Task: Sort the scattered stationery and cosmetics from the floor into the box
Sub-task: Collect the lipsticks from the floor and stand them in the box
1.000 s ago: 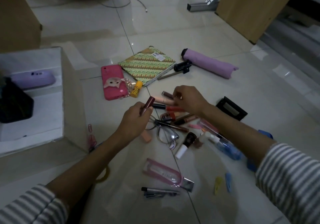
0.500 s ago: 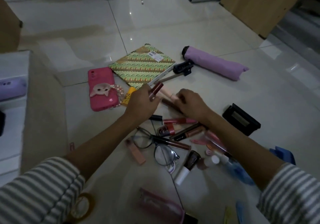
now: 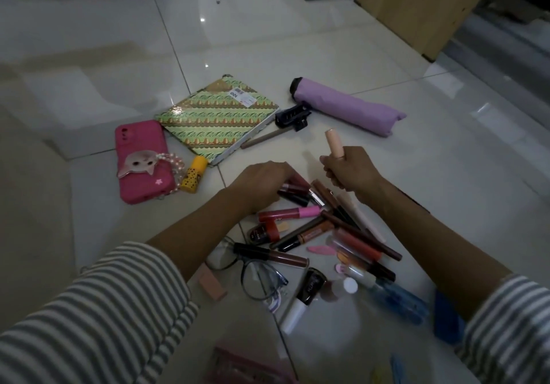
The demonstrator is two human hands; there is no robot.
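The person's right hand [image 3: 351, 174] is gripping a peach tube [image 3: 333, 142], fingers wrapped round its lower end so that the capped end is pointing up, at the far edge of a heap of lipsticks and liners [image 3: 327, 229] lying on the tiled floor [image 3: 297, 41]. The left hand [image 3: 262, 181] is reaching palm-down onto the near-left side of that heap, its fingers bending over some dark red tubes [image 3: 297, 182]; whether it is actually clutching one cannot be told. A pair of glasses [image 3: 259, 276] is lying just below the heap, partly under the left forearm. Beyond the hands, a pink phone case [image 3: 143, 160], a small yellow bottle [image 3: 195, 175], a patterned notebook [image 3: 217, 118], a black hair clip [image 3: 293, 117] and a folded purple umbrella [image 3: 348, 107] are lying spread across the tiles.
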